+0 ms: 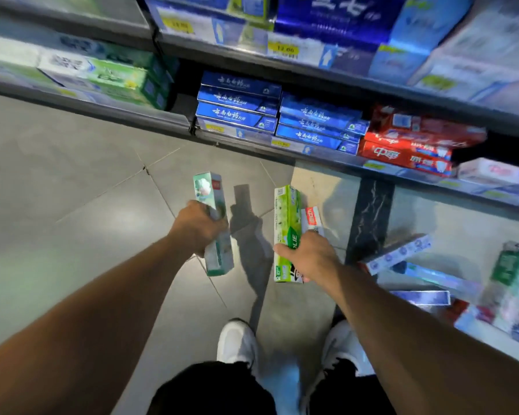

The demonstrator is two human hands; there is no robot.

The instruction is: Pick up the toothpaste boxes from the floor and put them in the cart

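**Boxes in both hands, more still on the floor, no cart in sight**

The shelves run across the upper half of the frame, stocked with blue, red and green toothpaste cartons. Below them the grey tiled floor fills the middle and left.

At the right edge of the frame a scattered pile of toothpaste boxes lies on the floor, several of them overlapping; these are not yet picked up. The cart does not appear anywhere in the frame, so nothing can be judged as delivered. By that reckoning the task is partway through: some boxes are lifted, a good share is left, and the carry to the cart has yet to happen.

Both bare arms reach forward and down from the lower corners toward the centre of the frame, above a pair of white shoes at the bottom centre.

The right hand is clenched round a bright green box, with a second, white-and-red box held just behind it. The left hand grips a pale teal box round its middle, the box tilted with its top end pointing toward the shelves. All three boxes are clear of the floor.
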